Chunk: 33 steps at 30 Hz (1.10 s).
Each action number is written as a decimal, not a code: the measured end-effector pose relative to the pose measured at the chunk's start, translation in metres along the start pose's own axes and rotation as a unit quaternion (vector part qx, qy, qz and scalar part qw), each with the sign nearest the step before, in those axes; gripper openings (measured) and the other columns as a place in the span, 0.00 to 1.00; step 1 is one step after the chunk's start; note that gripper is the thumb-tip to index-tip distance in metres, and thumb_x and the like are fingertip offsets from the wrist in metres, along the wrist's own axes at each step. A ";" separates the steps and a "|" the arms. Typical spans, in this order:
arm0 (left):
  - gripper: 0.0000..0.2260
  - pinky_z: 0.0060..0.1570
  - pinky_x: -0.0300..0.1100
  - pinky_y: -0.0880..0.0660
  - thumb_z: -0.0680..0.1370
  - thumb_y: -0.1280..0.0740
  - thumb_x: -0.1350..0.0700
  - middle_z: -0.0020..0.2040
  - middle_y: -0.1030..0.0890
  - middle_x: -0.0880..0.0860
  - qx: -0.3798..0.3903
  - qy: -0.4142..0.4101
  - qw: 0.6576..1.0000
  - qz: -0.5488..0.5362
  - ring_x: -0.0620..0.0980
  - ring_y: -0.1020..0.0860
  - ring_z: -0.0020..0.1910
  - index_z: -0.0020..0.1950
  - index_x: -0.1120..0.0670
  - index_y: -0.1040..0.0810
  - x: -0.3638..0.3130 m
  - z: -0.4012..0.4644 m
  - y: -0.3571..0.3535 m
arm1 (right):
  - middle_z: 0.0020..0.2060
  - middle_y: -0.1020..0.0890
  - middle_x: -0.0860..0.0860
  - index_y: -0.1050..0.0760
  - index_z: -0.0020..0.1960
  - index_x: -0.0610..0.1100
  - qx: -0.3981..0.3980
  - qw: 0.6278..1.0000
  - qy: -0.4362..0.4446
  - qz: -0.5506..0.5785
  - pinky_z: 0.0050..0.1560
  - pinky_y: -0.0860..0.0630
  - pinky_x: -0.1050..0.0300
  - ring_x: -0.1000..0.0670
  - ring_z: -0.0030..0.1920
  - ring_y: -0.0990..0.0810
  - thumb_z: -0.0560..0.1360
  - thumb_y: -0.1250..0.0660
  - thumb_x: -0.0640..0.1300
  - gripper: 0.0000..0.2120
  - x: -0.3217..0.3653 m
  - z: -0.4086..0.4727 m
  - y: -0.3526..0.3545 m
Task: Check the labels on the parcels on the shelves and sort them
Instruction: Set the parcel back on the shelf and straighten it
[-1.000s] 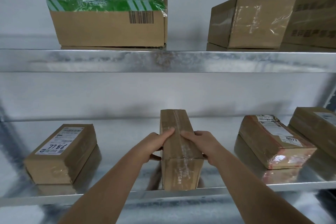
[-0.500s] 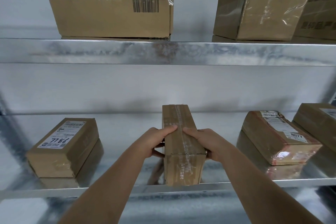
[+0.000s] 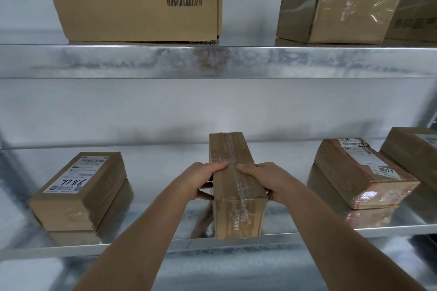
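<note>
A narrow brown parcel [image 3: 236, 196] stands on edge at the middle of the lower metal shelf [image 3: 153, 247], its taped top facing me and no label showing. My left hand [image 3: 201, 179] grips its left side with fingers curled over the top. My right hand [image 3: 264, 179] grips its right side the same way. A parcel with a white label reading 7186 [image 3: 80, 191] lies flat at the left. At the right lies a taped parcel marked 8077 [image 3: 361, 175].
Another labelled parcel [image 3: 413, 149] sits at the far right of the lower shelf. On the upper shelf [image 3: 212, 61] stand a large box with green tape [image 3: 139, 0], a plain brown box [image 3: 340, 2] and a printed box [image 3: 418, 4]. A white wall lies behind.
The view has tilted slightly downward, so the shelves sit higher in frame. Both hands keep hold of the standing parcel, which has hardly moved.
</note>
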<state>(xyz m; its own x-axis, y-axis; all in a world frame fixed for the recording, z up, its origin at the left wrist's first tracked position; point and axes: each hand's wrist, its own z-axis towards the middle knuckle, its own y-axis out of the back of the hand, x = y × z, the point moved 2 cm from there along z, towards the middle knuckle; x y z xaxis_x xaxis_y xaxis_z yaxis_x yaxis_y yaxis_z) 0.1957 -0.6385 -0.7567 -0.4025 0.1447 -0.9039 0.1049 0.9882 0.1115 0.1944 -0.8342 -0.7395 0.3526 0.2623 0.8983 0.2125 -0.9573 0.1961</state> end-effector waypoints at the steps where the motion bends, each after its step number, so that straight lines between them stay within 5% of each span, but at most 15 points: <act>1: 0.19 0.46 0.51 0.17 0.75 0.26 0.43 0.55 0.15 0.54 -0.001 0.002 1.000 -0.002 0.55 0.18 0.59 0.57 0.56 0.16 0.000 0.000 0.000 | 0.46 0.12 0.47 0.18 0.55 0.43 -0.001 1.000 0.001 0.000 0.49 0.16 0.47 0.45 0.49 0.13 0.75 0.25 0.53 0.16 0.000 0.000 0.000; 15: 0.26 0.54 0.53 0.17 0.72 0.27 0.34 0.54 0.13 0.51 -0.008 -0.007 1.000 0.000 0.52 0.18 0.59 0.58 0.53 0.15 0.004 -0.007 -0.001 | 0.47 0.12 0.49 0.18 0.56 0.46 0.002 1.000 0.004 0.001 0.51 0.16 0.47 0.46 0.50 0.13 0.74 0.26 0.60 0.19 -0.003 -0.004 -0.002; 19: 0.25 0.55 0.54 0.17 0.72 0.29 0.32 0.57 0.15 0.48 -0.002 -0.029 1.000 0.000 0.51 0.19 0.60 0.65 0.42 0.21 -0.001 -0.018 -0.003 | 0.51 0.13 0.52 0.21 0.61 0.51 0.008 1.000 0.024 0.008 0.52 0.17 0.48 0.49 0.52 0.14 0.75 0.29 0.61 0.19 0.002 -0.013 -0.006; 21: 0.24 0.56 0.53 0.18 0.74 0.28 0.35 0.55 0.14 0.46 0.000 -0.050 0.999 -0.021 0.49 0.17 0.58 0.68 0.40 0.23 -0.010 -0.023 0.000 | 0.52 0.15 0.53 0.24 0.64 0.51 0.000 0.999 0.053 0.005 0.46 0.19 0.54 0.52 0.52 0.15 0.76 0.29 0.59 0.20 0.013 -0.019 -0.007; 27: 0.27 0.59 0.58 0.20 0.74 0.24 0.62 0.54 0.13 0.52 0.004 -0.124 0.988 -0.097 0.53 0.16 0.58 0.71 0.51 0.27 -0.044 -0.035 0.015 | 0.47 0.13 0.51 0.21 0.57 0.44 -0.025 0.992 0.097 0.078 0.57 0.19 0.49 0.49 0.51 0.14 0.75 0.35 0.69 0.28 0.047 -0.032 0.004; 30: 0.20 0.57 0.62 0.22 0.74 0.23 0.50 0.55 0.15 0.54 0.039 -0.119 0.982 -0.142 0.56 0.20 0.62 0.62 0.55 0.20 -0.052 -0.042 0.019 | 0.46 0.14 0.48 0.20 0.52 0.41 -0.032 0.987 0.070 0.141 0.56 0.19 0.45 0.45 0.50 0.16 0.75 0.42 0.73 0.35 0.053 -0.041 0.011; 33: 0.39 0.59 0.67 0.24 0.66 0.29 0.29 0.56 0.17 0.57 0.015 -0.074 0.978 -0.193 0.57 0.20 0.61 0.61 0.60 0.20 -0.054 -0.044 0.023 | 0.52 0.16 0.44 0.22 0.54 0.43 -0.023 0.989 0.057 0.138 0.57 0.19 0.39 0.42 0.53 0.16 0.74 0.44 0.75 0.36 0.052 -0.045 0.016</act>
<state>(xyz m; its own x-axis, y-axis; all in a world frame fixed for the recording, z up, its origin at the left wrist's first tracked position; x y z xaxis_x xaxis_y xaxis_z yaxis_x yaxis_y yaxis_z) 0.1794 -0.6217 -0.6869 -0.2811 -0.2509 -0.9263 -0.0021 0.9654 -0.2608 0.1755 -0.8415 -0.6716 0.2851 -0.0225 0.9582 0.0806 -0.9956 -0.0473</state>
